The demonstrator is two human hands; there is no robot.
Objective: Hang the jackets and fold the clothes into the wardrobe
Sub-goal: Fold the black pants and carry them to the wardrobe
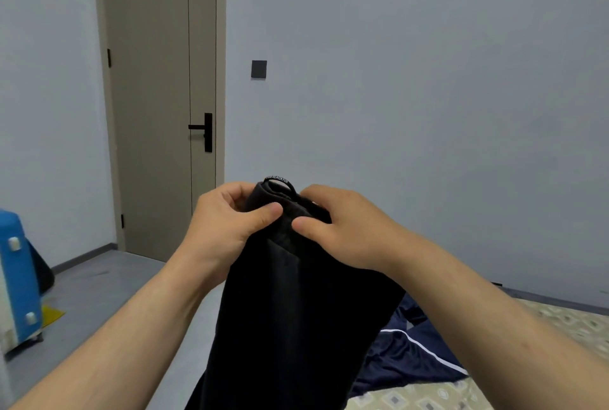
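A black fabric garment (296, 310) hangs in the lower centre of the frame, held up by its top edge between both hands. The left hand (227, 221) pinches the cloth from the left, its thumb (267, 212) pressed onto the near side and the other fingers curled behind the fold. The right hand (342, 228) grips the same top edge from the right, thumb lying on the cloth just beside the left thumb, the two almost touching. A small black hanging loop with white lettering (278, 180) stands up above the hands at the garment's top. The cloth drops straight down between the forearms and runs out of the bottom edge of the frame.

In the lower right a dark navy garment with a thin white stripe (415, 353) lies crumpled on a bed cover with a pale geometric pattern (560, 327), partly hidden behind the black garment. At upper left a closed taupe door (155, 96) carries a black lever handle (204, 128). A dark square wall switch (259, 69) sits on the pale grey-blue wall to the right of the door. At the left edge stands a blue hard-sided case (18, 278) on the grey floor (99, 278).
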